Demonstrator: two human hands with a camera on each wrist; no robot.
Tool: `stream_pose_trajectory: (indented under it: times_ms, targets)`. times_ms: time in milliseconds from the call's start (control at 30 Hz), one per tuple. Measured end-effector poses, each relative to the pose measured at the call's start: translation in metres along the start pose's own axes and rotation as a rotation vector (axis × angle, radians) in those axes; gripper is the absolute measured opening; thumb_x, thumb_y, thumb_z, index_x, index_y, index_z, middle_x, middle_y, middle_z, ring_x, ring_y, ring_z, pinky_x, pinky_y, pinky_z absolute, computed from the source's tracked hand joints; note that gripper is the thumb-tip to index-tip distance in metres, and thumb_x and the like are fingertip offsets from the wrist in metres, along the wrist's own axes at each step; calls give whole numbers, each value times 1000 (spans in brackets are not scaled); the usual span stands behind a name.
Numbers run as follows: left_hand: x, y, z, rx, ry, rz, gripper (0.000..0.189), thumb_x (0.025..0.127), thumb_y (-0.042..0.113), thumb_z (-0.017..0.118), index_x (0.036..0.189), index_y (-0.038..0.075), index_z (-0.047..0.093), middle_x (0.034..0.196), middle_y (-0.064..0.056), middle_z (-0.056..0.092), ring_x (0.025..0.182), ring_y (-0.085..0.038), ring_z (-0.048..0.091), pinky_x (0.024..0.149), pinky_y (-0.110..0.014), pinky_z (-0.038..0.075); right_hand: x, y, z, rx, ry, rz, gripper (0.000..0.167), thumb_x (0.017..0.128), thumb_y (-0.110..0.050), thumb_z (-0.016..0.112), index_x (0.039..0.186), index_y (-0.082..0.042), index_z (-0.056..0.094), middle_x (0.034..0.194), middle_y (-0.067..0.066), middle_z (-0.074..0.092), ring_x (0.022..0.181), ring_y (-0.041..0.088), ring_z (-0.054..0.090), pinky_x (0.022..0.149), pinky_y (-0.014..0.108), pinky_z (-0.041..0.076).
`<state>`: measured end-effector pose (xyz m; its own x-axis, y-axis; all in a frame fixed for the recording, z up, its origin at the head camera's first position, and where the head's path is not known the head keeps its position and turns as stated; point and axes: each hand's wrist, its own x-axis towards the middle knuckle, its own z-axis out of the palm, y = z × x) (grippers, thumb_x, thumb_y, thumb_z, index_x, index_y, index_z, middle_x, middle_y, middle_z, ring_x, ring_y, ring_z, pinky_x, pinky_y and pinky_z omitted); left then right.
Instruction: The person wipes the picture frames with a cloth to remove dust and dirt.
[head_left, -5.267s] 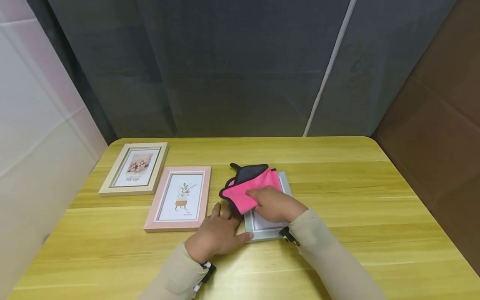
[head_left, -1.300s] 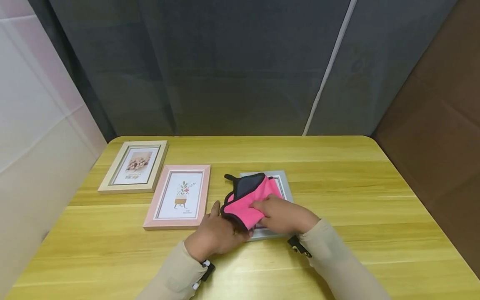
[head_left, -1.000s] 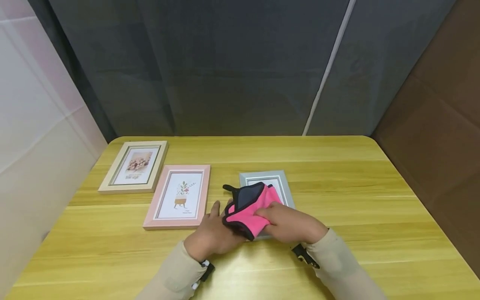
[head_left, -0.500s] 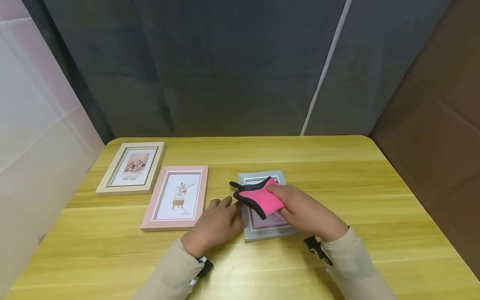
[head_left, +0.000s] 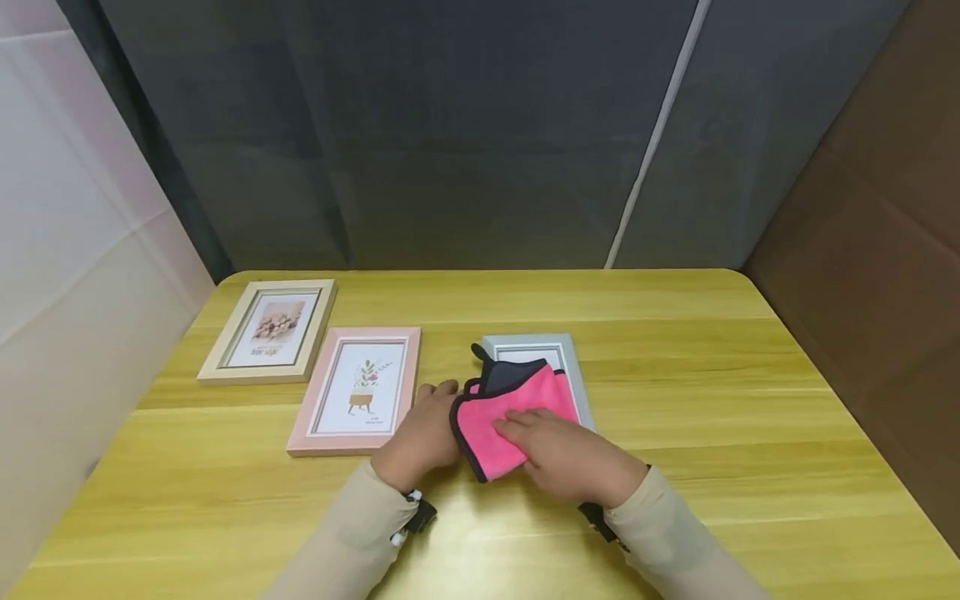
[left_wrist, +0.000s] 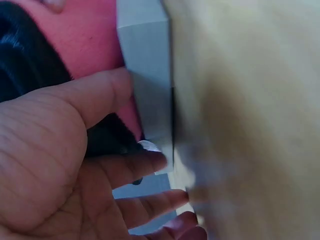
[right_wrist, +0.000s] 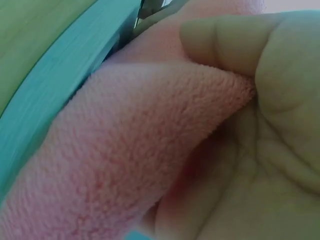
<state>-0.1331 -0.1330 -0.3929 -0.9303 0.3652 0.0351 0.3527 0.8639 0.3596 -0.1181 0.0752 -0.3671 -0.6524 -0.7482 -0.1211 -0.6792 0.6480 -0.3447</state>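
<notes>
A pink cleaning cloth (head_left: pixel 491 429) with black trim and a dark pocket lies over a pale grey picture frame (head_left: pixel 576 373), hiding most of its picture. My right hand (head_left: pixel 573 457) holds the cloth against the frame. In the right wrist view, the fluffy cloth (right_wrist: pixel 115 135) is folded between thumb and fingers. My left hand (head_left: pixel 423 433) sits at the frame's left side, partly behind the cloth. Seen from the left wrist, its thumb and index finger touch the frame's edge (left_wrist: pixel 147 75), and the other fingers extend loosely.
Left of my left hand lies a pink picture frame (head_left: pixel 300 437) with a potted-plant print, close beside that hand. Farther back is a cream picture frame (head_left: pixel 322 321) with a floral print. All sit on a yellow wood-grain table (head_left: pixel 712 375); a dark curtain (head_left: pixel 465 142) stands behind it.
The cloth was lifted and tilted above the grey frame half a second ago; now it lies spread over its lower left part. My left hand has shifted slightly left.
</notes>
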Motion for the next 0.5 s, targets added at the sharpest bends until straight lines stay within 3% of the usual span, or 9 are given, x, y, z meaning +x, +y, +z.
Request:
stream_pose_trajectory:
  times_ms: [67, 267, 500]
  targets:
    - [3, 0, 0, -10, -21, -16, 27, 88, 20, 66, 112, 9, 71, 111, -13, 70, 118, -38, 52, 95, -49, 39, -1, 2, 0, 11, -5, 7, 48, 95, -3, 51, 144, -2, 51, 147, 14, 50, 139, 32, 40, 116, 44, 27]
    - [5, -1, -2, -70, -59, -148, 44, 86, 32, 71, 120, 5, 68, 128, -24, 57, 116, -46, 47, 98, -52, 40, -3, 4, -2, -22, -10, 31, 42, 94, -2, 51, 135, -2, 60, 139, 19, 56, 134, 35, 46, 113, 45, 32]
    - [2, -2, -1, -96, -83, -143, 65, 86, 44, 74, 137, 7, 59, 137, -26, 51, 117, -46, 45, 99, -54, 42, -12, 18, -16, -123, -6, 208, 33, 88, 2, 59, 120, -1, 70, 129, 19, 63, 130, 37, 50, 112, 43, 34]
